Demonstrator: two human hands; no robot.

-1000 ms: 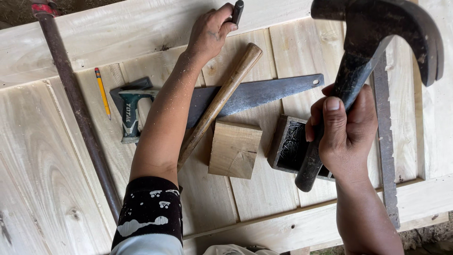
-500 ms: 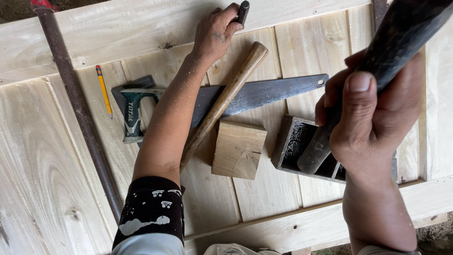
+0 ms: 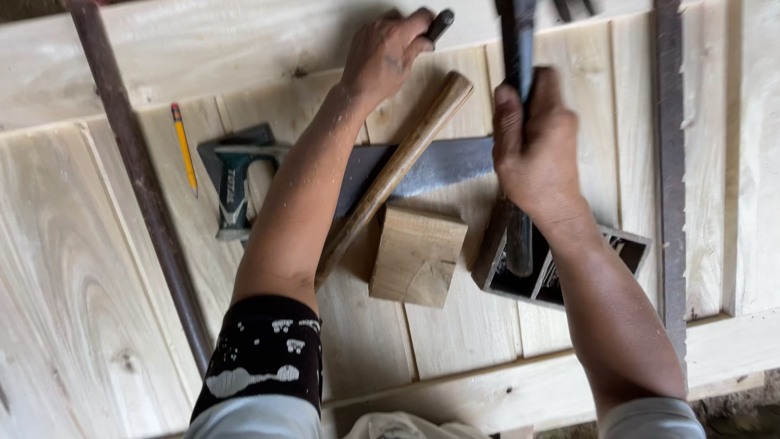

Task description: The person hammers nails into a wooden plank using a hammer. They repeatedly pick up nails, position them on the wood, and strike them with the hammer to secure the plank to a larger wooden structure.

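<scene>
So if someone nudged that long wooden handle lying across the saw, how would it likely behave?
The wooden handle looks round and smooth, so it would probably roll or slide rather than stay put. It rests slanted across the saw blade, which likely makes it apt to pivot or rock there. It appears stiff and fairly light, and the wooden block beside its lower part might stop it.
</scene>
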